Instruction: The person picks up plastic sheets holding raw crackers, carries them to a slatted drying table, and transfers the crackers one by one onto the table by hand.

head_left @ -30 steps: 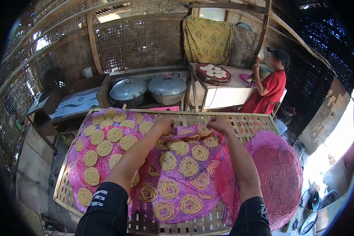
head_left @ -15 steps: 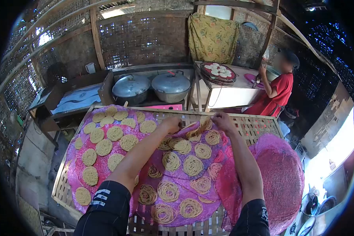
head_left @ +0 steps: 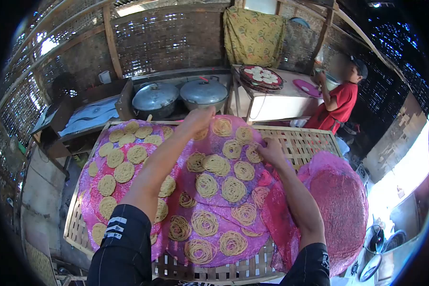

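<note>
My left hand (head_left: 202, 118) is closed on the far edge of a pink mesh sheet (head_left: 226, 202), which it holds up. My right hand (head_left: 271, 151) grips the same sheet's right edge, lower down. Round coils of pale noodle-like strands (head_left: 234, 189) lie over this sheet, several near its raised part. To the left, a second pink sheet (head_left: 128, 183) carries flatter, denser rounds (head_left: 124, 172). Both sheets rest on a woven bamboo rack (head_left: 302, 145). A few pink coils (head_left: 260, 195) show near my right forearm, partly covered by mesh.
A thick round stack of folded pink mesh (head_left: 339, 217) sits at the rack's right. Behind are two lidded metal pots (head_left: 203, 92) and a counter with a round tray of white discs (head_left: 261, 76). A person in a red shirt (head_left: 341, 105) works at the counter's right end.
My left hand has lifted the sheet's far edge up and away, unfolding it so more coils show. My right hand has come slightly nearer along the right edge.
</note>
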The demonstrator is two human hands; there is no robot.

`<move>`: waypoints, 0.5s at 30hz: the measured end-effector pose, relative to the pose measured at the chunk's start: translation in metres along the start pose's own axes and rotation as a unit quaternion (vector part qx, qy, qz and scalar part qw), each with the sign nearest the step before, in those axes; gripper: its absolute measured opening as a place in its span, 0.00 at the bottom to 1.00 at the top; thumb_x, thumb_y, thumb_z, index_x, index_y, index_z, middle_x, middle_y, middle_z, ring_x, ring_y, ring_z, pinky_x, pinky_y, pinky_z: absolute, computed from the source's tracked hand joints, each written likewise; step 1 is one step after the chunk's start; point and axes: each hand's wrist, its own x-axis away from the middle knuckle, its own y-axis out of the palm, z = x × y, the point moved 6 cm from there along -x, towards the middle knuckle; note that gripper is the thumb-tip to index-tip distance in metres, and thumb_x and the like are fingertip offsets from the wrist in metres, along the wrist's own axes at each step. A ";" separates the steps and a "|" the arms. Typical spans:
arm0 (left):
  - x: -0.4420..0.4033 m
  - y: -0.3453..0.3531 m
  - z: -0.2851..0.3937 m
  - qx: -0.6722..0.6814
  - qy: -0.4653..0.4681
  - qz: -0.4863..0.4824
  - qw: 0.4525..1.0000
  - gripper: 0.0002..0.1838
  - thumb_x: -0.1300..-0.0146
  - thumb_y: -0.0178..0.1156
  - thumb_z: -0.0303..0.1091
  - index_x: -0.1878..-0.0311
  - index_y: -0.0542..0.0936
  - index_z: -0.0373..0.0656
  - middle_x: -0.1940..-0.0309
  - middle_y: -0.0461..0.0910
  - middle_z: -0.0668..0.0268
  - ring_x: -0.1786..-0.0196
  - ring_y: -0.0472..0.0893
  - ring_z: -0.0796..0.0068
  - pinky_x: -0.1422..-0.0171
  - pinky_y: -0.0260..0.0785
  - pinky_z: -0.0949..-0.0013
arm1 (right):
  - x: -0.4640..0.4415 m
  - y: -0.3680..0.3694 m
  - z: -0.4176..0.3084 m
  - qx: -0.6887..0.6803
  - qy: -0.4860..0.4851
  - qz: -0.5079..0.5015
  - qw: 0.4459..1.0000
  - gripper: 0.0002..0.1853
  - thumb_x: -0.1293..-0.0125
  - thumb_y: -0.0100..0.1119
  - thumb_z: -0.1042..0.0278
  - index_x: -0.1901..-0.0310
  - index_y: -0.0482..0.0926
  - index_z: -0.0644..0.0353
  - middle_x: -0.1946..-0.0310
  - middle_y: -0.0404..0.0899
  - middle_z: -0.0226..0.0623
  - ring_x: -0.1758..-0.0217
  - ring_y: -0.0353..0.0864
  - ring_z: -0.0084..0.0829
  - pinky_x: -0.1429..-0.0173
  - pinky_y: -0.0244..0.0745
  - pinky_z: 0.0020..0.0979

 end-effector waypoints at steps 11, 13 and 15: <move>-0.010 -0.054 -0.004 0.025 0.011 0.045 0.999 0.08 0.31 0.50 0.35 0.55 0.69 0.42 0.65 0.80 0.47 0.59 0.79 0.41 0.59 0.69 0.47 | 0.014 -0.043 -0.044 -0.162 -0.118 0.229 0.953 0.17 0.36 0.61 0.57 0.61 0.76 0.67 0.69 0.81 0.56 0.64 0.81 0.56 0.61 0.73 0.48; -0.013 -0.086 0.004 0.073 0.037 0.096 0.992 0.07 0.32 0.52 0.33 0.56 0.70 0.41 0.66 0.79 0.47 0.59 0.79 0.43 0.59 0.68 0.50 | 0.017 -0.076 -0.070 -0.143 -0.090 0.223 0.960 0.17 0.36 0.63 0.57 0.62 0.76 0.67 0.71 0.80 0.54 0.67 0.83 0.48 0.63 0.74 0.42; -0.016 -0.119 0.010 0.088 0.069 0.151 0.982 0.07 0.33 0.55 0.32 0.56 0.71 0.41 0.67 0.79 0.48 0.60 0.80 0.45 0.59 0.68 0.51 | 0.012 -0.101 -0.083 -0.142 -0.088 0.246 0.955 0.18 0.36 0.63 0.56 0.61 0.77 0.67 0.71 0.81 0.52 0.69 0.82 0.46 0.63 0.74 0.41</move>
